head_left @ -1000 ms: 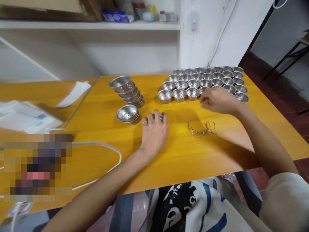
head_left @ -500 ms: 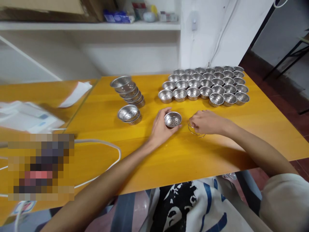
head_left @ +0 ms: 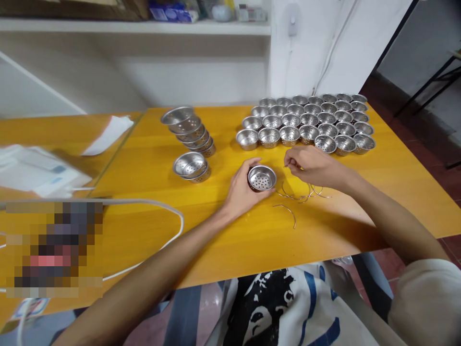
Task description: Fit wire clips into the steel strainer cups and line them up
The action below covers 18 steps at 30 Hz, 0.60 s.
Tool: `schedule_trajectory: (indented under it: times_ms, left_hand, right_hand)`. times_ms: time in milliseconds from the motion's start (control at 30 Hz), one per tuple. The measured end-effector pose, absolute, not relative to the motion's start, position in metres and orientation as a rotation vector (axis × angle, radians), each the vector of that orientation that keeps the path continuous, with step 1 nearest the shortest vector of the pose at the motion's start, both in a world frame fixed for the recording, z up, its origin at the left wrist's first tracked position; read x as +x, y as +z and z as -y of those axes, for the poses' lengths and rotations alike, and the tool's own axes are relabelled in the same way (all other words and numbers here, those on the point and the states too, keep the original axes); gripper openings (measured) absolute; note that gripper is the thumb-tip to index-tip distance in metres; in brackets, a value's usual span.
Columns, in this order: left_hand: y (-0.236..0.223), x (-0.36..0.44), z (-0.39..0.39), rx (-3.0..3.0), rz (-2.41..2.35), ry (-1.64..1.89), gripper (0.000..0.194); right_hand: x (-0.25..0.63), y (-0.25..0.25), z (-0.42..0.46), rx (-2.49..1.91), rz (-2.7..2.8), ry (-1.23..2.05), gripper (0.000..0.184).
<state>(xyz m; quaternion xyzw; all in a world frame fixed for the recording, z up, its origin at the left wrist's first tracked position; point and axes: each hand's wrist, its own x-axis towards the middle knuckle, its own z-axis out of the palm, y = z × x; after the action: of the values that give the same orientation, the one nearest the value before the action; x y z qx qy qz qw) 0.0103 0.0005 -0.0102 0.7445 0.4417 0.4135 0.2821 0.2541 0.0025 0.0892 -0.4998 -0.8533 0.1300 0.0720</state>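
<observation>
Lifted, right hand [head_left: 311, 166] pinches thin wire handle [head_left: 288, 166] beside perforated steel cup [head_left: 261, 177].

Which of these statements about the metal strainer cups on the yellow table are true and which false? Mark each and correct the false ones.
1. The left hand holds a perforated strainer cup with its open side up. True.
2. The right hand rests inside a cup. False: it pinches a thin wire piece above the pile of wire rings.
3. One wire ring lies apart from the pile, nearer the person. True.
4. The leaning stack of cups stands to the right of the cups set out in rows. False: it stands to their left.
</observation>
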Motion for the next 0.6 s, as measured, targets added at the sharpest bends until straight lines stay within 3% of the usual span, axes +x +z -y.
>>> schedule_trajectory:
  times_ms: [133,433,600]
  left_hand:
    - [-0.01,0.011,0.001,1.998,-1.151,1.118,0.082]
    - [-0.011,0.012,-0.002,1.947,-1.265,1.128,0.069]
    - [-0.011,0.012,-0.003,1.891,-1.294,1.159,0.065]
  right_hand:
    - [0.246,0.075,-0.006,-1.353,2.613,0.423,0.02]
    - [0.266,0.083,-0.021,-1.554,2.603,0.288,0.025]
    - [0.255,0.059,-0.022,-1.606,2.757,-0.103,0.039]
